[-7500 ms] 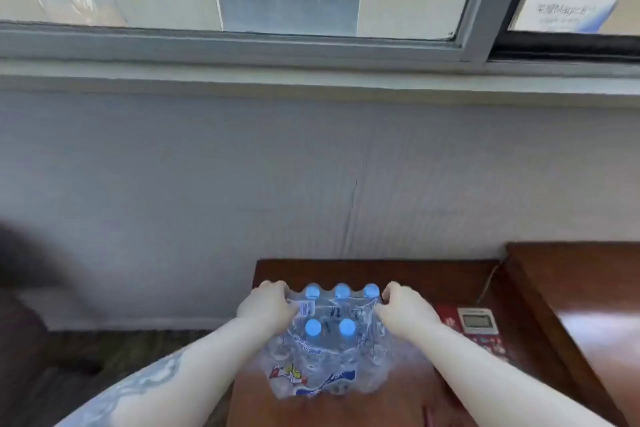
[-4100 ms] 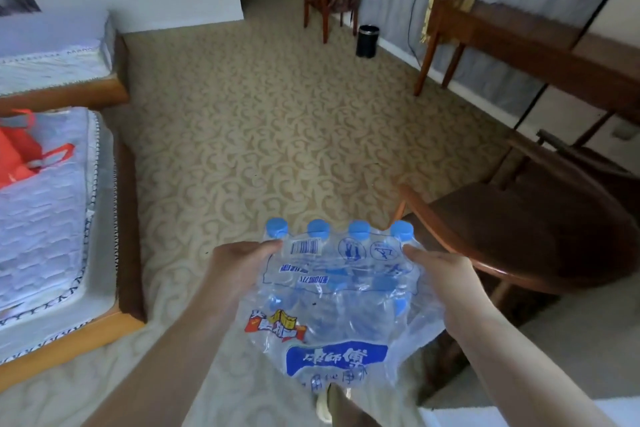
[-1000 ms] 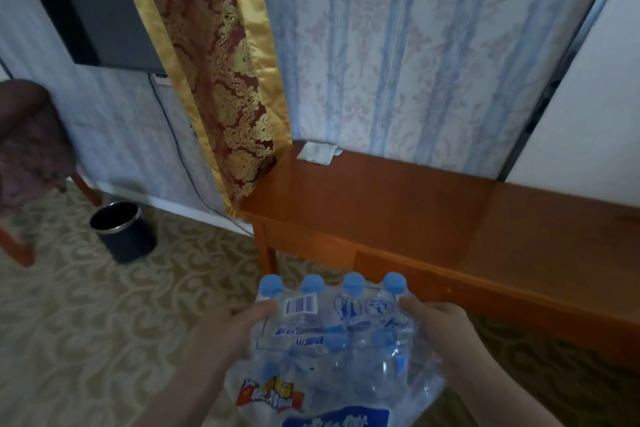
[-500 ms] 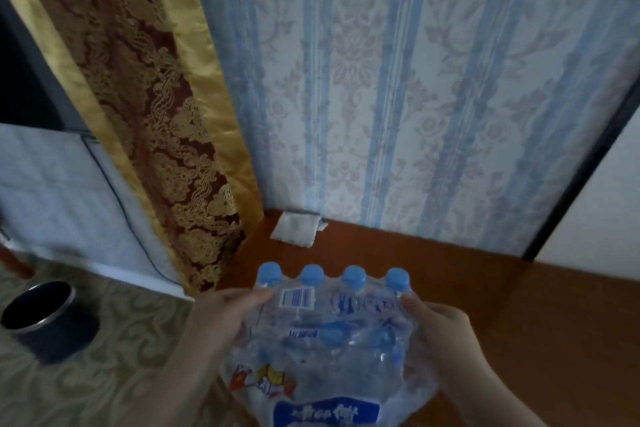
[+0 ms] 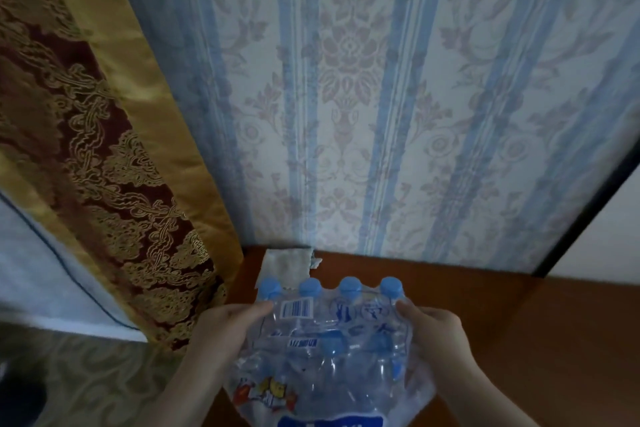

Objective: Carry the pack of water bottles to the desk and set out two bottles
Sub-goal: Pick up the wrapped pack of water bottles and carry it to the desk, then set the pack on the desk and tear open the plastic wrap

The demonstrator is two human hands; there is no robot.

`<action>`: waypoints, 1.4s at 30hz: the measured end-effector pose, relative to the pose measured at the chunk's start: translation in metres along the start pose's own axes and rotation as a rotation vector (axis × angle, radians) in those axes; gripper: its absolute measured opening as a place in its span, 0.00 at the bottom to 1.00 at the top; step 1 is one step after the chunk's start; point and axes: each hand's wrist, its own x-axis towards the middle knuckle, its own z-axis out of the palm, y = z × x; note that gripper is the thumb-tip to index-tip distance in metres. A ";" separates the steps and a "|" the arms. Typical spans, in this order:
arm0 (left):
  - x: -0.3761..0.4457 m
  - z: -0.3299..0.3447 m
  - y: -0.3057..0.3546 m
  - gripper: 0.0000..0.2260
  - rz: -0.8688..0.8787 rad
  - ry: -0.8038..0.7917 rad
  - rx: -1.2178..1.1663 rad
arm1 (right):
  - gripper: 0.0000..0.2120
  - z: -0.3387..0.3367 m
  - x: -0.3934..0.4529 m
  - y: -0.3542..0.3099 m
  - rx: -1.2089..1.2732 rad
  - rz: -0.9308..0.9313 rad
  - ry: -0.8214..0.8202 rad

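The shrink-wrapped pack of water bottles (image 5: 332,347) sits low in the view, at about 6 o'clock, held up between both hands above the near left corner of the wooden desk (image 5: 519,322); whether its base touches the desktop cannot be told, as the bottom runs out of frame. The left hand (image 5: 225,329) clasps the pack's left side at 9 o'clock of it, fingers pressed into the clear film beside the barcode. The right hand (image 5: 440,336) clasps the opposite side at 3 o'clock, fingertips just below the rightmost cap. Four blue caps (image 5: 349,285) stand in a row along the pack's far edge, at its 12 o'clock, with more caps showing dimly through the plastic nearer the person. Just beyond the caps, a pale folded cloth (image 5: 287,263) lies on the desk against the striped floral wallpaper (image 5: 381,97). A gold-bordered maroon brocade hanging (image 5: 104,149) slants down at 9 o'clock of the frame.
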 end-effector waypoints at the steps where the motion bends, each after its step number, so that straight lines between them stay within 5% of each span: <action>1: 0.006 -0.003 0.003 0.09 0.016 -0.005 0.011 | 0.16 0.005 0.001 -0.001 -0.005 0.000 0.014; 8: 0.035 -0.017 0.011 0.07 0.085 -0.030 0.081 | 0.24 0.029 0.002 -0.011 -0.010 -0.016 0.043; 13: 0.035 -0.016 0.000 0.05 0.108 -0.061 0.114 | 0.12 0.024 -0.004 0.001 -0.022 0.011 0.047; 17: 0.034 -0.016 -0.003 0.05 0.122 -0.071 0.119 | 0.15 0.019 -0.005 0.004 -0.058 0.001 0.006; 24: 0.030 -0.013 -0.008 0.17 0.165 0.015 0.296 | 0.13 0.017 -0.010 0.008 -0.207 -0.050 -0.004; 34: 0.020 -0.025 -0.024 0.21 0.147 -0.072 0.416 | 0.14 0.003 -0.034 0.013 -0.342 -0.054 -0.085; 42: 0.011 -0.026 -0.028 0.25 0.402 0.038 0.738 | 0.18 -0.004 -0.046 0.020 -0.615 -0.219 -0.082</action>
